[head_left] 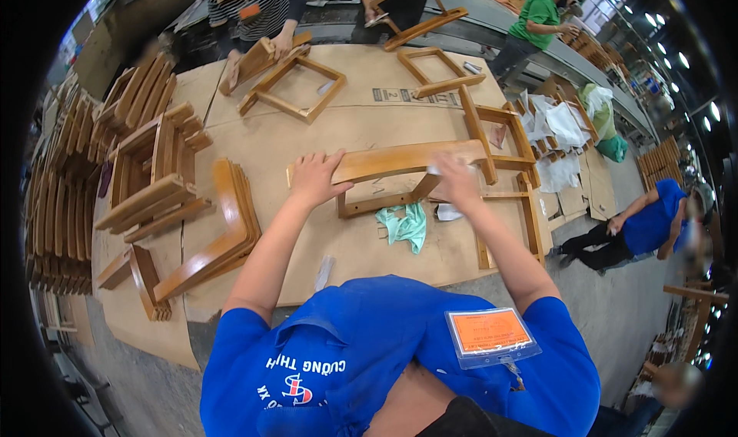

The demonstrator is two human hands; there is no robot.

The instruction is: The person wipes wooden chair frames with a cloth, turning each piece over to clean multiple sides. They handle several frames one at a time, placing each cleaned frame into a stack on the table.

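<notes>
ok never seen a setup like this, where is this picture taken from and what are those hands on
No machine here: these are a person's bare hands, seen by a wide fisheye camera worn on the head and looking down. That's why edges bend near the rim and the wearer's blue shirt fills the bottom. The left hand rests on the left end of a wooden frame. The right hand is blurred, at the frame's right end; I can't tell if it holds anything. Also on the cardboard-covered table are a green cloth and, to the left, stacked L-shaped pieces.
</notes>
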